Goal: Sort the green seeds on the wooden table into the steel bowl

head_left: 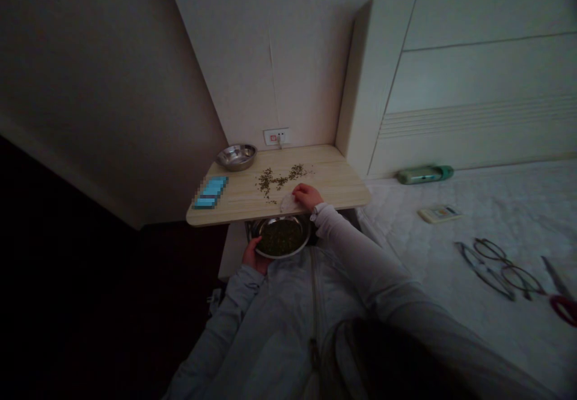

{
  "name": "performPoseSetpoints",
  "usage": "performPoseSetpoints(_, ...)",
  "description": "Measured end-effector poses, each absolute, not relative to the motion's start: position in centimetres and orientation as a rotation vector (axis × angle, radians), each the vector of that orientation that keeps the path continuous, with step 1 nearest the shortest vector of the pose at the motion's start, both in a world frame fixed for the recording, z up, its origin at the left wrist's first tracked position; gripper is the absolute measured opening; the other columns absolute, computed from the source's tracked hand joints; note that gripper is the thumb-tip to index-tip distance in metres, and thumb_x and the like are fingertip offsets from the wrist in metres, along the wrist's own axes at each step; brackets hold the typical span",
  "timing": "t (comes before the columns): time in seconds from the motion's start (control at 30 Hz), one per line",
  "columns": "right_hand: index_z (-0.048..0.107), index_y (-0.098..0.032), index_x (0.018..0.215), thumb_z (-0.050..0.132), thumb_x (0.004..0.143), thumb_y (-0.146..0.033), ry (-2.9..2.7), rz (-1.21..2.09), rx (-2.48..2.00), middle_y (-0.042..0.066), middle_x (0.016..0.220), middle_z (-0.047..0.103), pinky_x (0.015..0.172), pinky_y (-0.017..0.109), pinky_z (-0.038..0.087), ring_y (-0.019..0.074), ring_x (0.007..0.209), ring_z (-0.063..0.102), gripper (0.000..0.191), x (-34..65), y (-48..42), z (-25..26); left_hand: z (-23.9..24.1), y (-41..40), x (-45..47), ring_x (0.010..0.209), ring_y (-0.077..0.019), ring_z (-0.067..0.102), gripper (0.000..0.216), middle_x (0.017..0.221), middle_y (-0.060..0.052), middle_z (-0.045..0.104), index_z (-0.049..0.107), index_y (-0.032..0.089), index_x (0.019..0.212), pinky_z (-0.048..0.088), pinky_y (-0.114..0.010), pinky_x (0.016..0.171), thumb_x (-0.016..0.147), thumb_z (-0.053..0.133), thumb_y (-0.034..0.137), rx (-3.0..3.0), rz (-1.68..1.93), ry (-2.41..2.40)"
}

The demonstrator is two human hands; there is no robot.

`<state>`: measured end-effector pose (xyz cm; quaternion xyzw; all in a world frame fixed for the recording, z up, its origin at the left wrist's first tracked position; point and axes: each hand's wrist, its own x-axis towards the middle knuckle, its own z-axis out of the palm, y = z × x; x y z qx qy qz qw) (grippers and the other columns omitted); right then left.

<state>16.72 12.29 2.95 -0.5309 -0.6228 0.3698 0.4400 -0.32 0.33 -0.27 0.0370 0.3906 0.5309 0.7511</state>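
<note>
Text check, head view: no legible words, brands or numbers. Blue rectangular item at left end of surface: masked by coarse pixel blocks, nothing readable. Wall socket behind surface: small red mark on its left part, too small to make out. Pale flat item on bed: coloured print on upper face, orange and blue patches, lettering not resolved. Green elongated item, also on bed: blurred, no label readable.

Left hand low, right hand forward
</note>
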Motion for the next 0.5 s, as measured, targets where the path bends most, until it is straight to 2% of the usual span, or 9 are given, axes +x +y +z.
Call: performPoseSetpoints(0.5, 0.051, -0.018, 0.061, 0.044, 0.061, -0.024, -1.589, 0.870, -1.347, -0.006, 0.048, 0.050, 0.054, 0.020, 0.036, 0.0076, 0.050, 0.046, 0.009, 16.81, 12.22, 3.04, -0.32, 0.34, -0.28, 0.087, -0.0211, 0.055, 0.021, 0.071, -0.006, 0.065, 0.058, 0.013, 0.080, 0.043, -0.035, 0.076, 0.065, 0.044, 0.018, 0.074, 1.168, 0.838)
